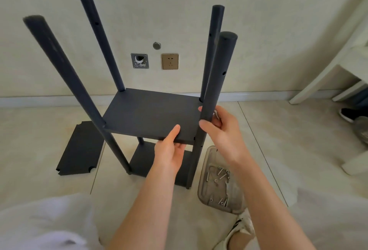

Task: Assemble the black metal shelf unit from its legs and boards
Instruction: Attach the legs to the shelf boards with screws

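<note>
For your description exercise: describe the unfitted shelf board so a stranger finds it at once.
Find the black shelf unit by the wall. Left of it, a black board lies flat on the floor. Unlike the two mounted boards, its notched corners hold no legs.

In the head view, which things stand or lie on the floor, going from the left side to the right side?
Loose board → shelf unit → screw tray → black shoe.

A beige tiled floor (278,140) is carrying the black metal shelf unit (151,114), a loose black board (79,150) and a clear screw tray (210,156).
</note>
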Demonstrator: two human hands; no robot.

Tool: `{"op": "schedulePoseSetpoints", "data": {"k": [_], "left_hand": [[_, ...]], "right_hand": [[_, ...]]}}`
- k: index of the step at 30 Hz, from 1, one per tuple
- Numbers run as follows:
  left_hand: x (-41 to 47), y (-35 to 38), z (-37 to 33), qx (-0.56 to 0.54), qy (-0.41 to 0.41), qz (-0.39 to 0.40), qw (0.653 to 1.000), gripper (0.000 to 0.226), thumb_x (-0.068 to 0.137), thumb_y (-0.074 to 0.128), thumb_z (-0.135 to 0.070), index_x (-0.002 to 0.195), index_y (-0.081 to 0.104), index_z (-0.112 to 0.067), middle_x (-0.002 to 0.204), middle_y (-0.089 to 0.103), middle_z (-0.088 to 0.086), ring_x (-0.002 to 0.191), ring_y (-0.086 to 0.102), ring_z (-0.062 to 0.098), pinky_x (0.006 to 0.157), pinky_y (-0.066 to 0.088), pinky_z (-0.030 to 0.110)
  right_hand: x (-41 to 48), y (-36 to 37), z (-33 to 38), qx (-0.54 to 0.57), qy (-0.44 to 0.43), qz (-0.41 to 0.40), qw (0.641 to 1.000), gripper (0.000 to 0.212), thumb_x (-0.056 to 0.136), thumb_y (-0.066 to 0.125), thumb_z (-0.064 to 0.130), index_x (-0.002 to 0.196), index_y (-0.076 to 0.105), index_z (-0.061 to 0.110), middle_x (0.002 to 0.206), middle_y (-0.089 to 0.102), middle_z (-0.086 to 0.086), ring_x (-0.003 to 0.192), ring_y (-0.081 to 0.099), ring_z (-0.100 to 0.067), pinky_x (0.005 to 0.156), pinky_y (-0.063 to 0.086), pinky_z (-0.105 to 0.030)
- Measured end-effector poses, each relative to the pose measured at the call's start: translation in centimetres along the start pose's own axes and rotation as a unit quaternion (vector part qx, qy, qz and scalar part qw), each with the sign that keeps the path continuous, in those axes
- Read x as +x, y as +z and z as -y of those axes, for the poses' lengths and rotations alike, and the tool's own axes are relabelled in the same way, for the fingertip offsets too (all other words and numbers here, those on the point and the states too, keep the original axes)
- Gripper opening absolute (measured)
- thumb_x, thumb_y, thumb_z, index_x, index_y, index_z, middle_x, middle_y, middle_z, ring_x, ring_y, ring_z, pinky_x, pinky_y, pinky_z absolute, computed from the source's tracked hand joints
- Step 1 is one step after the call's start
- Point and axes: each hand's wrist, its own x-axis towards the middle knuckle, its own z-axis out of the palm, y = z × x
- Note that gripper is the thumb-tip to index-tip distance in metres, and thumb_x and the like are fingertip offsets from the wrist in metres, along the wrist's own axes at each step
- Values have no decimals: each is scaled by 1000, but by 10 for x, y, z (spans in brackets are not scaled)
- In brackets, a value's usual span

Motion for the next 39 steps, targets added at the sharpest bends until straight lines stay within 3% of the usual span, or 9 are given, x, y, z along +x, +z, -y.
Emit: {"op": "schedulePoseSetpoints", "data": {"k": [3, 6, 14, 28, 31, 34, 36, 38, 39], "left_hand": [[1, -1, -3, 0, 2, 3, 1000, 29, 87, 75, -7, 113, 65, -16, 111, 73, 8, 88, 76, 23, 75, 61, 36], [1, -2, -4, 3, 5, -2, 1000, 29, 87, 75, -7, 112, 65, -16, 110, 72, 8, 94, 73, 25, 78, 60, 38], [2, -4, -3, -7, 37, 14, 999, 33, 87, 75, -8, 114, 62, -22, 116, 70, 5, 104, 69, 25, 84, 58, 38], [10, -8, -6, 31, 36, 16, 999, 26, 88, 74, -7, 106, 64, -22, 106, 74, 4, 86, 75, 21, 74, 62, 35], [11, -10, -14, 53, 51, 13, 997, 30, 90, 73, -8, 116, 64, -18, 112, 73, 6, 98, 73, 25, 81, 62, 38], [9, -16, -29, 68, 61, 22, 996, 37, 94, 67, -7, 130, 59, -10, 122, 71, 11, 107, 71, 29, 94, 57, 46], [8, -21, -41, 80, 71, 13, 994, 39, 95, 65, -8, 133, 57, -10, 124, 70, 11, 109, 70, 30, 97, 55, 50], [7, -25, -53, 98, 77, -6, 992, 37, 96, 65, -10, 133, 57, -12, 125, 69, 9, 110, 68, 31, 99, 54, 52], [7, -27, -59, 104, 78, -11, 992, 36, 96, 64, -10, 132, 57, -12, 124, 69, 9, 110, 68, 31, 99, 53, 53]], "right_hand": [[3, 0, 4, -88, -8, -6, 996, 14, 91, 67, 33, 93, 67, 19, 58, 56, 23, 57, 53, 2, 55, 41, -8], [4, -3, 7, -138, -13, 4, 990, 12, 92, 65, 33, 89, 66, 22, 55, 56, 28, 54, 53, 3, 51, 39, -7], [3, 6, 8, -149, -3, 3, 989, 10, 94, 63, 34, 90, 62, 24, 65, 59, 14, 57, 57, 2, 55, 44, -9], [7, 16, 1, -148, -5, -24, 989, 16, 92, 64, 37, 96, 62, 22, 64, 61, 5, 55, 59, -1, 50, 43, -8], [7, 23, 4, -136, 1, -18, 991, 17, 92, 65, 37, 97, 63, 21, 66, 62, 5, 54, 59, 2, 50, 42, -7], [4, 33, 5, -109, -11, 24, 994, 13, 91, 67, 30, 95, 64, 19, 62, 62, 7, 53, 59, -1, 51, 45, -10], [2, 35, 5, -113, -27, 97, 989, 10, 93, 62, 14, 101, 63, 19, 52, 55, 16, 55, 61, -5, 57, 49, -13], [6, 28, 3, -125, -35, 121, 984, 32, 90, 52, 0, 111, 64, 21, 48, 43, 17, 62, 60, -19, 65, 55, -21], [12, 22, -1, -120, -28, 92, 988, 38, 87, 49, -3, 112, 65, 21, 48, 39, 16, 63, 57, -24, 66, 55, -21]]}}
